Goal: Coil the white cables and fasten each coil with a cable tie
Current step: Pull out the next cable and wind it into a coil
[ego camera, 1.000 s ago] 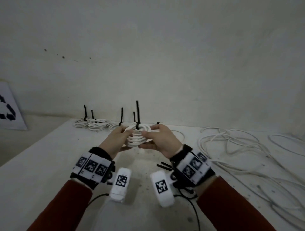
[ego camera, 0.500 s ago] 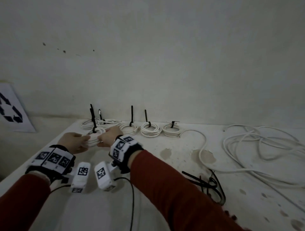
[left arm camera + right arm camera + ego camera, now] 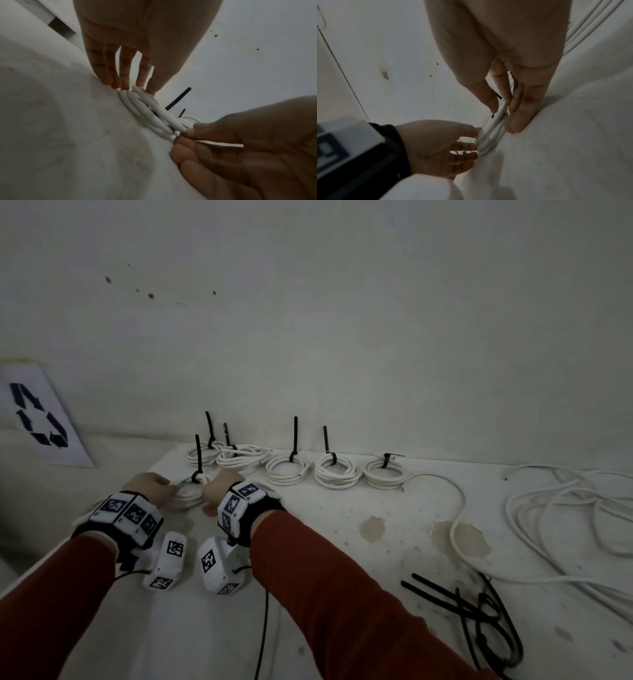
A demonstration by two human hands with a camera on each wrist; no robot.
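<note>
With both hands, left (image 3: 150, 487) and right (image 3: 219, 489), in a fingertip grip on a tied coil (image 3: 188, 496) on the worktop (image 3: 342, 559), I count seven coils done; loose cable (image 3: 565, 529) remains.

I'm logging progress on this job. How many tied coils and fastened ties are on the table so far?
Tied white cable coils: 6
Black cable ties fastened on coils: 6
Total: 12
The loose white cable tangle and the spare black ties are too jumbled to count.
</note>
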